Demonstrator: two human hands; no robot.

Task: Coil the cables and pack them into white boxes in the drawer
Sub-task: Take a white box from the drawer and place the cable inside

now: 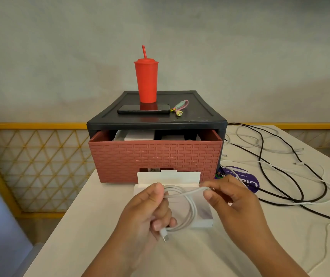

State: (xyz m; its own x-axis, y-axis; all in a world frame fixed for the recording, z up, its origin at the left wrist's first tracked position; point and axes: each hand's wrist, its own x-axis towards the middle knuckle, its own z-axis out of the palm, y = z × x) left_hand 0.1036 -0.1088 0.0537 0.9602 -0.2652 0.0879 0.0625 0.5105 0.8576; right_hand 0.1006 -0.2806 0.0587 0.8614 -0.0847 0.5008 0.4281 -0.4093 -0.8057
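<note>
My left hand (150,212) grips a coiled white cable (192,212) by its loops, with the plug end sticking out below my fingers. At the top of the coil my right hand (232,198) pinches the cable strand. Both hands hover over an open white box (206,214) with its lid flap raised, lying on the table. Behind it the reddish woven-pattern drawer (156,156) is pulled out of a black cabinet (156,120); white boxes (138,135) show inside the drawer.
Loose black cables (292,170) and white cables (276,148) sprawl over the white table (92,216) to the right, with a round purple pad (248,180). On the cabinet stand a red tumbler (146,80), a phone (143,109) and a small strap (180,107). A yellow railing (30,156) runs on the left.
</note>
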